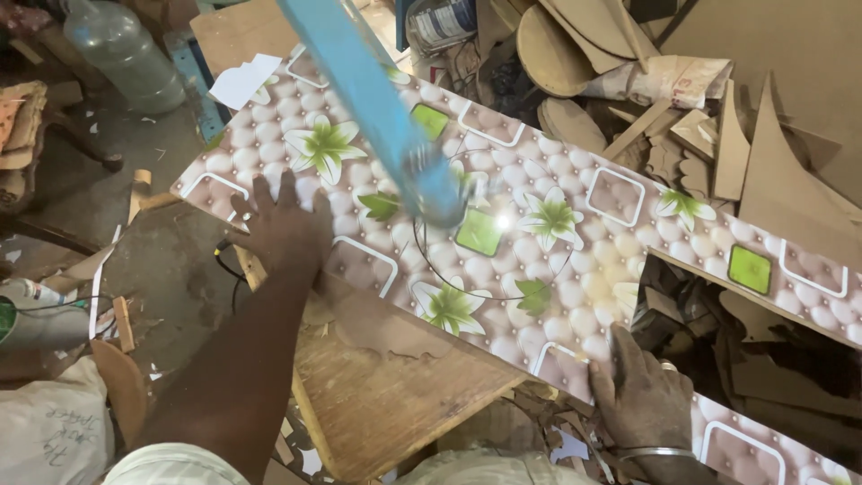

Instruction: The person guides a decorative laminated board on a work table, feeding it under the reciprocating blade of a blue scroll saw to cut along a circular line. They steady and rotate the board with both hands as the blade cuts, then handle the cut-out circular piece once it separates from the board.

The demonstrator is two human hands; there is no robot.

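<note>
A long glossy panel (pixel 575 260) printed with white cushion shapes, green flowers and green squares lies slanted across a wooden workbench (pixel 386 386). A dark circle is drawn on its middle (pixel 489 256). My left hand (pixel 285 224) presses flat on the panel's left part, fingers spread. My right hand (pixel 639 382) presses on the panel's near edge, with a metal bangle on its wrist. A blue machine arm (pixel 368 90) reaches down from the top; its blurred lower end (pixel 435 189) meets the panel at the circle's upper left.
Cut wooden shapes and offcuts (pixel 700 117) are piled at the back right. A clear plastic bottle (pixel 121 49) stands at the top left. A white sack (pixel 49 431) lies at the bottom left on the dusty floor (pixel 171 269). A black cable (pixel 224 260) hangs beside the bench.
</note>
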